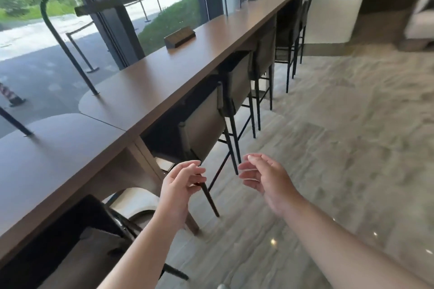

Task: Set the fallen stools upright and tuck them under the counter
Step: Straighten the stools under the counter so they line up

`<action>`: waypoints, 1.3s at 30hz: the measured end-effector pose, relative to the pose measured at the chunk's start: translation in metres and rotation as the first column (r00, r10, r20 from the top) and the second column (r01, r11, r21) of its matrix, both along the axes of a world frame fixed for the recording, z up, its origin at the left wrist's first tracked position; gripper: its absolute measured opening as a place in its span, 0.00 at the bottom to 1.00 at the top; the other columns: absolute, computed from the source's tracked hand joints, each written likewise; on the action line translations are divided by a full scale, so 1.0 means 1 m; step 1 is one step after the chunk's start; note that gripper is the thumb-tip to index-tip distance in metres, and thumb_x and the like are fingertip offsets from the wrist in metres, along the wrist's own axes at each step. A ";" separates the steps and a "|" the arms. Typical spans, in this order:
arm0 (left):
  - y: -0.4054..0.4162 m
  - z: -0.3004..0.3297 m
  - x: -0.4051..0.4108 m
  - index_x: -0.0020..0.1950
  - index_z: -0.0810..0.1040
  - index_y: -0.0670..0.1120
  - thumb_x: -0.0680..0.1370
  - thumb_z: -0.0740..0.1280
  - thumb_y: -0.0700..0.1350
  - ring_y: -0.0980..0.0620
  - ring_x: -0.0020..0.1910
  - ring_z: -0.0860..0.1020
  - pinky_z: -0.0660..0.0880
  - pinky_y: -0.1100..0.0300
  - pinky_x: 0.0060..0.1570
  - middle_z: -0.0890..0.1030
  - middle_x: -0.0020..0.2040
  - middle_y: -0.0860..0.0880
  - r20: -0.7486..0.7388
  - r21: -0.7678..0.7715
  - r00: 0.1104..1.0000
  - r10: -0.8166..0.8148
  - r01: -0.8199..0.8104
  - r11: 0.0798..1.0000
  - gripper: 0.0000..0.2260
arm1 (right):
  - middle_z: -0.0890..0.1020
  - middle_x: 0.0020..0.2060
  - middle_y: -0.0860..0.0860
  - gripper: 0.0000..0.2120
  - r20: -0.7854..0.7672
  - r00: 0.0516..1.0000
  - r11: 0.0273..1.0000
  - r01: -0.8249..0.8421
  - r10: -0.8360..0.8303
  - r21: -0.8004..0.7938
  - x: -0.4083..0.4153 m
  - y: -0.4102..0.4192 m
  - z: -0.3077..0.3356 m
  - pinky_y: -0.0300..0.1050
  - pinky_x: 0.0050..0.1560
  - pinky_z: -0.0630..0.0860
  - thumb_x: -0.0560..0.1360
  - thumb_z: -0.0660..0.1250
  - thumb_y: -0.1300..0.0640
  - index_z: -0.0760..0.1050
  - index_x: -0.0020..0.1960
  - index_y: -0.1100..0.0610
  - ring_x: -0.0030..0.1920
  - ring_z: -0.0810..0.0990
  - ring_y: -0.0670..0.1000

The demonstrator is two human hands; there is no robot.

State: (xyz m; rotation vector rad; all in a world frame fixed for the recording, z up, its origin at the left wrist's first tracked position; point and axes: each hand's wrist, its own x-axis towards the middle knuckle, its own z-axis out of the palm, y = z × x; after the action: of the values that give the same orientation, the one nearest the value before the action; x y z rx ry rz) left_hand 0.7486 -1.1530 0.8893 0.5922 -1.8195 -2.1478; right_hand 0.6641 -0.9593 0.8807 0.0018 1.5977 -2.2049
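A: Stools (206, 122) upright, tucked under counter (145, 91) along the row. None fallen in view.

B: Left hand (180, 183), right hand (263, 178): loosely curled, holding nothing, hovering near nearest stool. Task judged about complete.

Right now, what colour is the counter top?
Brown, a plain wood tone, on the counter top; head view.
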 end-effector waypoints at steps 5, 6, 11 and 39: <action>0.002 -0.008 -0.083 0.50 0.85 0.46 0.78 0.66 0.43 0.48 0.43 0.82 0.74 0.56 0.42 0.85 0.48 0.42 -0.040 0.101 0.997 -0.059 0.063 0.993 0.08 | 0.84 0.40 0.54 0.07 0.059 0.994 0.995 0.090 -0.088 -0.044 -0.062 0.017 -0.006 0.42 0.36 0.77 0.80 0.63 0.58 0.78 0.52 0.59 0.38 0.82 0.51; 0.002 -0.008 -0.101 0.49 0.85 0.46 0.76 0.66 0.44 0.48 0.43 0.82 0.74 0.56 0.42 0.84 0.48 0.42 -0.053 0.109 0.996 -0.076 0.082 0.991 0.08 | 0.84 0.40 0.54 0.07 0.057 0.993 0.994 0.105 -0.103 -0.038 -0.077 0.018 -0.006 0.42 0.36 0.77 0.80 0.63 0.58 0.79 0.52 0.59 0.37 0.82 0.51; -0.010 -0.006 -0.197 0.49 0.86 0.49 0.71 0.67 0.48 0.49 0.44 0.82 0.75 0.57 0.42 0.85 0.48 0.44 -0.094 0.149 0.983 -0.155 0.168 0.974 0.11 | 0.84 0.40 0.54 0.07 0.037 0.984 0.985 0.173 -0.173 0.014 -0.155 0.009 0.001 0.43 0.37 0.77 0.80 0.62 0.59 0.78 0.51 0.58 0.37 0.82 0.51; -0.010 -0.022 -0.542 0.51 0.85 0.49 0.82 0.62 0.43 0.48 0.45 0.82 0.76 0.56 0.42 0.85 0.50 0.42 -0.027 0.082 0.980 -0.198 0.200 0.976 0.11 | 0.83 0.40 0.55 0.06 0.050 0.987 0.988 0.152 -0.151 -0.014 -0.503 0.012 0.005 0.44 0.38 0.75 0.79 0.63 0.60 0.78 0.51 0.59 0.38 0.81 0.52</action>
State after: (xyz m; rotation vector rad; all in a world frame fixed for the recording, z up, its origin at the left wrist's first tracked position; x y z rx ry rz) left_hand 0.2065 -1.1630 0.8675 0.4213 -1.8566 -2.3606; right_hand 0.1614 -0.9470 0.8853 0.1768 1.5991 -2.3139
